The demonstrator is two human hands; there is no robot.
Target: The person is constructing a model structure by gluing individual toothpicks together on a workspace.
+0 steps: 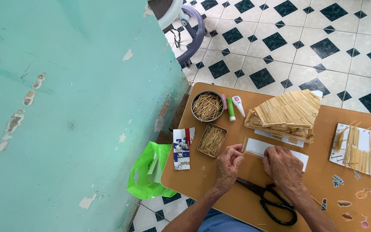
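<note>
My left hand (229, 165) and my right hand (283, 166) rest on a white paper strip (260, 148) lying on a brown table (220, 197). The left hand's fingers are curled at the strip's left end, where a few toothpicks lie in a row. The right hand presses flat on the strip's right part. Just beyond the strip stands a small house built of toothpicks (286, 115). Black scissors (268, 201) lie on the table under my wrists.
A round tin (207, 106) and a rectangular tin (212, 140) hold toothpicks. Next to them lie a green glue stick (230, 109), a white tube (238, 105) and a printed card (182, 148). A toothpick panel on paper (361, 150) lies right. A green bag (149, 172) hangs by a turquoise wall (65, 107).
</note>
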